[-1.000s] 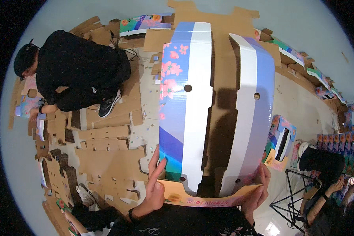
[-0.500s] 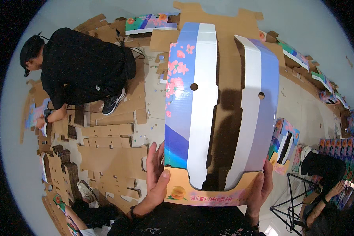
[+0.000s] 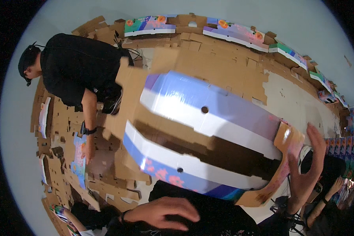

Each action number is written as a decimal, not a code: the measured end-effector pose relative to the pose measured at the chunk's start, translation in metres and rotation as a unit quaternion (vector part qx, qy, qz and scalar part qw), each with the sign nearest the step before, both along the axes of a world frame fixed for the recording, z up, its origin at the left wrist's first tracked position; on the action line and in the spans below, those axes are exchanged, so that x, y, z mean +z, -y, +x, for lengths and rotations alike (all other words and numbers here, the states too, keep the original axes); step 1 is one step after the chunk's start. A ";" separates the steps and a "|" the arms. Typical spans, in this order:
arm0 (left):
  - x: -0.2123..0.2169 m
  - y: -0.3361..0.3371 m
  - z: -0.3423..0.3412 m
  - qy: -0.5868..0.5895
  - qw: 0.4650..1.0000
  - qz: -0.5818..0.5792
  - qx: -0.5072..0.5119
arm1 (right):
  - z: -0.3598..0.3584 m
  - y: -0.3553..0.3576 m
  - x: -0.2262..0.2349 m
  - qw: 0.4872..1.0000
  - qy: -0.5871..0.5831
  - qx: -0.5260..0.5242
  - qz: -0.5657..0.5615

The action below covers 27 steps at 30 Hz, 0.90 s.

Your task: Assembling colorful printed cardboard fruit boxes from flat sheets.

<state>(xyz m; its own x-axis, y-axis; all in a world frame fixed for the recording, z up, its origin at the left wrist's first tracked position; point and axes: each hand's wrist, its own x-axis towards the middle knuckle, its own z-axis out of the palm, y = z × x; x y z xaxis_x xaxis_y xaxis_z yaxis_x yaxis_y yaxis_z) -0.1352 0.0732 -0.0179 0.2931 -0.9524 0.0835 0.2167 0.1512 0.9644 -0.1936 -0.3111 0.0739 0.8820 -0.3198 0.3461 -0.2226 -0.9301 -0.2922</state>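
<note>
A partly folded cardboard carton, blue, white and purple with pink blossoms and an orange end panel, lies slantwise before me, its long middle slot gaping. My left hand is below its near side, fingers stretched and apart, holding nothing. At the orange end is my right hand, fingers spread, its thumb side against or very close to the panel; whether it bears the carton's weight I cannot tell. A plain brown flap stretches from the carton's far left end.
To the left a person in black bends over a printed carton blank. Brown cardboard sheets cover much of the floor. Printed cartons line the wall. Other people sit at lower left and lower right, near stacked cartons.
The carton has turned from upright to slantwise, its orange end swinging right. My left hand has let go and dropped; my right hand has moved right and opened. The person at left reaches nearer.
</note>
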 end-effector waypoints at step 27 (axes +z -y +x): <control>0.021 0.012 0.092 0.245 0.823 0.177 0.482 | -0.002 -0.039 -0.074 0.975 -0.103 0.197 0.012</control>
<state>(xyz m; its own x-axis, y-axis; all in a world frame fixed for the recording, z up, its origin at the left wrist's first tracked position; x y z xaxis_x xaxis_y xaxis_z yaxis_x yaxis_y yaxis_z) -0.0433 0.0609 0.0033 0.9399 -0.2879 0.1836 -0.2669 -0.2838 0.9210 -0.1957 -0.2725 0.0001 0.9881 0.0513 0.1448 0.0934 -0.9489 -0.3013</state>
